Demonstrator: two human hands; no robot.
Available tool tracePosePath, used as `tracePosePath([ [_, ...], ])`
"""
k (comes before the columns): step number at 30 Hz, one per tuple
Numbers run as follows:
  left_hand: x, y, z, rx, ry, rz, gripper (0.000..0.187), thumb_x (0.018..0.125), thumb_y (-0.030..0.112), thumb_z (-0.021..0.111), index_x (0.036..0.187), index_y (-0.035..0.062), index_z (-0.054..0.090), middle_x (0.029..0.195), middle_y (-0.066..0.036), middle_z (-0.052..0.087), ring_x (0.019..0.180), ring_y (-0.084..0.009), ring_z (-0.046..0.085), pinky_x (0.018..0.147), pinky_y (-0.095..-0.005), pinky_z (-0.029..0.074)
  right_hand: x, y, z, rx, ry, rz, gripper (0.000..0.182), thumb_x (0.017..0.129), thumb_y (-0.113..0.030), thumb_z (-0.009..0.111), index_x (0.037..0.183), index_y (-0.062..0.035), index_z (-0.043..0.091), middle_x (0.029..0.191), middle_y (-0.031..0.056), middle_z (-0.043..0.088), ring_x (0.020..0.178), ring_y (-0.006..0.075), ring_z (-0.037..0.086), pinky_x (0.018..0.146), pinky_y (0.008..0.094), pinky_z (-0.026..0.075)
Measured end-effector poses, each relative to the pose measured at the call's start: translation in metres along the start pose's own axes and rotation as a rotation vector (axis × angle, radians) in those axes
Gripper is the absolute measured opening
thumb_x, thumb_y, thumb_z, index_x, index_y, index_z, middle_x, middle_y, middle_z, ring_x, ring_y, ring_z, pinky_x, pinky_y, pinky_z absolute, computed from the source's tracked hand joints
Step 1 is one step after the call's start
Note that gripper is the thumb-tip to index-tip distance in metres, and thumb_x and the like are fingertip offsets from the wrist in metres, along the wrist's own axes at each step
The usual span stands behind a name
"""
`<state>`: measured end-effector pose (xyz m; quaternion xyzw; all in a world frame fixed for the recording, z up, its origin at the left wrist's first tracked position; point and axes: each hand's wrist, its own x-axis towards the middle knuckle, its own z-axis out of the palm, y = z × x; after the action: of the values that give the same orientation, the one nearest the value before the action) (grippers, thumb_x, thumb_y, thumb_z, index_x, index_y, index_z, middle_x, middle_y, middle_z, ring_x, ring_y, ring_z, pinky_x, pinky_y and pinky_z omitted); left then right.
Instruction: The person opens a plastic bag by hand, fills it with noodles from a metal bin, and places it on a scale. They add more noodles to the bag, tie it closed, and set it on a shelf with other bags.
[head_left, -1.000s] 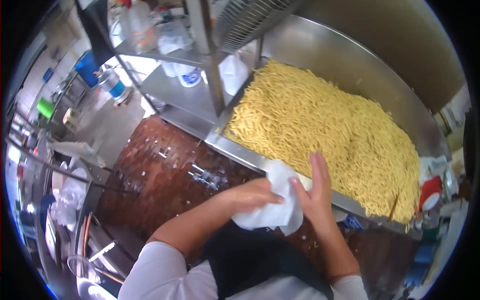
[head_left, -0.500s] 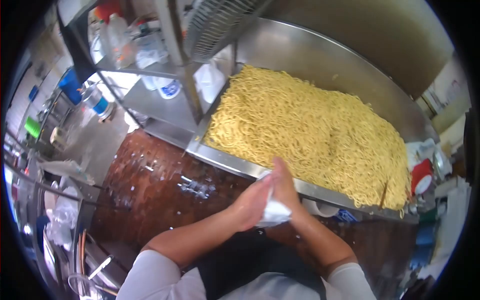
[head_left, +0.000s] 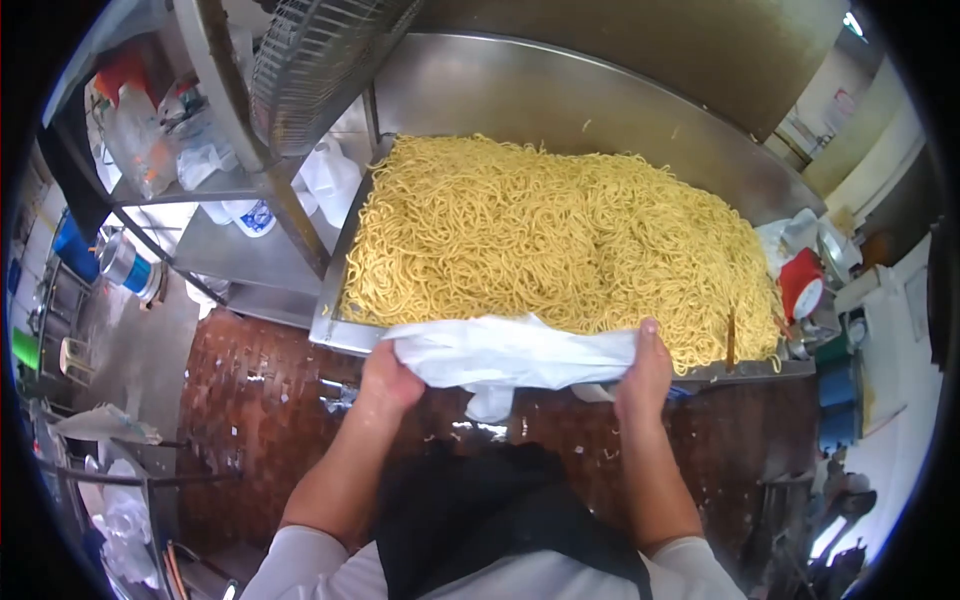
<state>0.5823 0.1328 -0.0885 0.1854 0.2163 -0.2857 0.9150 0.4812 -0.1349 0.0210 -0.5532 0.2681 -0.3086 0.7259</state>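
Observation:
A white plastic bag (head_left: 510,352) is stretched sideways between my two hands, with a loose flap hanging from its lower edge. My left hand (head_left: 390,378) is closed on one end, and my right hand (head_left: 645,378) pinches the other, thumb uppermost. Just beyond the bag, a thick heap of yellow noodles (head_left: 550,230) covers a large steel table (head_left: 338,334) with a raised back. The bag hides part of the table's front edge. A thin brown stick (head_left: 731,338) stands against the noodles at the front right.
A wire-caged fan (head_left: 318,80) and steel shelves (head_left: 240,270) stand at the left, with a white jug (head_left: 330,182) beside the table. A red-and-white round object (head_left: 800,285) sits past the right end. The brown floor (head_left: 250,400) looks wet and littered with scraps.
My hands were pressed together around the crumpled bag. They have moved apart, spreading it wide in front of the noodles. The view has shifted to the right.

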Motion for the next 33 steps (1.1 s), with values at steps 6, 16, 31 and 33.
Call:
tracePosePath([
  [6,0.033,-0.054,0.084,0.355,0.004,0.129,0.042,0.098,0.036,0.045,0.117,0.0006,0.058,0.112,-0.019,0.065,0.102,-0.0342,0.065,0.094,-0.0473,0.053,0.063,-0.033,-0.044,-0.772,-0.272,-0.579,0.045,0.088,-0.025,0.073,0.121,0.0001,0.056,0.111,0.013,0.064,0.106,0.0189,0.059,0.087,0.034,0.046],
  [16,0.067,-0.105,0.157,2.201,-0.457,0.834,0.037,0.088,0.027,0.067,0.118,0.0063,0.061,0.102,-0.014,0.067,0.09,-0.0299,0.066,0.081,-0.0414,0.054,0.259,-0.079,-0.116,-1.412,-0.735,-0.414,0.025,0.067,-0.012,0.078,0.091,-0.0068,0.071,0.083,0.0131,0.069,0.079,0.0301,0.067,0.073,0.0387,0.052],
  [31,0.177,-0.121,0.128,0.236,-0.319,-0.15,0.043,0.09,0.024,0.062,0.124,-0.0014,0.056,0.123,-0.016,0.063,0.114,-0.0289,0.061,0.102,-0.0437,0.047,0.352,-0.175,0.029,-1.032,-0.696,-0.125,0.02,0.084,-0.018,0.071,0.1,-0.0053,0.068,0.082,0.0019,0.066,0.072,0.0127,0.063,0.06,0.0291,0.051],
  [33,0.172,-0.163,0.132,0.408,-0.399,-0.204,0.049,0.091,0.03,0.061,0.129,-0.0009,0.054,0.126,-0.015,0.062,0.113,-0.027,0.062,0.103,-0.0419,0.047,0.383,-0.152,0.069,-1.29,-0.565,-0.573,0.022,0.085,-0.021,0.069,0.101,-0.0064,0.07,0.085,0.0059,0.068,0.075,0.0172,0.066,0.064,0.0329,0.052],
])
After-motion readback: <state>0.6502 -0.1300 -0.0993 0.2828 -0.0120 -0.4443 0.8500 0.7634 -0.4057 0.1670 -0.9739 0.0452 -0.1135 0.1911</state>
